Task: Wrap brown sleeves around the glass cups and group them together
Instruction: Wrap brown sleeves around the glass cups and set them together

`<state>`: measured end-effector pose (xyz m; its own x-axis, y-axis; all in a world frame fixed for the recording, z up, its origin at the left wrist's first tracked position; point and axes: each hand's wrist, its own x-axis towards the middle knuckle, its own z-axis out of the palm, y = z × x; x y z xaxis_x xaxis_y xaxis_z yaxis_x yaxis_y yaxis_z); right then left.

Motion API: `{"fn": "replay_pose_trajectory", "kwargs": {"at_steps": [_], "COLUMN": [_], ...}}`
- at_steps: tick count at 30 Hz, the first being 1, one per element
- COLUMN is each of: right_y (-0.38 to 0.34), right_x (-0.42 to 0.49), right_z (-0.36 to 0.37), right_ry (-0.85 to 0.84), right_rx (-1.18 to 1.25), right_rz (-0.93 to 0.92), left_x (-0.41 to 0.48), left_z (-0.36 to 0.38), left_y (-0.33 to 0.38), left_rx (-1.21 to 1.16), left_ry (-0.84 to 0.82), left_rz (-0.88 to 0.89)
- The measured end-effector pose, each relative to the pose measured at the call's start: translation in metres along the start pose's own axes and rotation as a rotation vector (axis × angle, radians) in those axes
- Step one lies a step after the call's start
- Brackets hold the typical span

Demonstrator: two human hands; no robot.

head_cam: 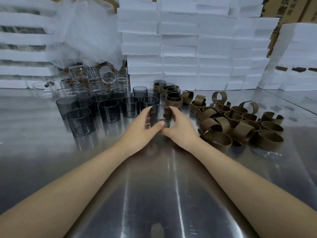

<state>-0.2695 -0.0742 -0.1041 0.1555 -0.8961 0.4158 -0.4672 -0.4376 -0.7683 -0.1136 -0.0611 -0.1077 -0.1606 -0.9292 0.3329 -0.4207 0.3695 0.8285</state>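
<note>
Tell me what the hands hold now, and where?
The left hand and right hand grip one grey glass cup by its side wall.

Left hand (144,127) and right hand (178,126) cover much of blurred glass cup (159,113); sleeve on it or not, can't tell. Forearms (82,194) cut off at btm edge. Clear glasses (96,81) partly under plastic sheet (85,35). Carton (291,9) print unreadable.

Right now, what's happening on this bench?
A person grips one smoky glass cup with both the left hand and the right hand, at the middle of the steel table. Blur hides whether a sleeve is on it yet. Bare grey cups stand to the left, a few sleeved cups are grouped behind the hands, and a pile of loose brown sleeves lies to the right.
</note>
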Motion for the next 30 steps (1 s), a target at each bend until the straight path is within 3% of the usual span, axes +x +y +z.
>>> {"fn": "replay_pose_trajectory", "kwargs": {"at_steps": [4, 11, 30], "right_y": [-0.0067, -0.0086, -0.0012], "right_x": [0.0012, 0.0009, 0.0029], "right_z": [-0.0001, 0.0000, -0.0045], "right_ry": [0.109, 0.099, 0.040], "right_rx": [0.081, 0.001, 0.145], "right_rz": [-0.058, -0.109, -0.100], "left_x": [-0.0007, 0.0014, 0.0068], "left_z": [0.0041, 0.0042, 0.0043], "left_y": [0.0051, 0.0050, 0.0054], "left_rx": [-0.175, -0.275, -0.474], "left_ry": [-0.002, 0.014, -0.007], "left_rz": [0.031, 0.026, -0.122]}}
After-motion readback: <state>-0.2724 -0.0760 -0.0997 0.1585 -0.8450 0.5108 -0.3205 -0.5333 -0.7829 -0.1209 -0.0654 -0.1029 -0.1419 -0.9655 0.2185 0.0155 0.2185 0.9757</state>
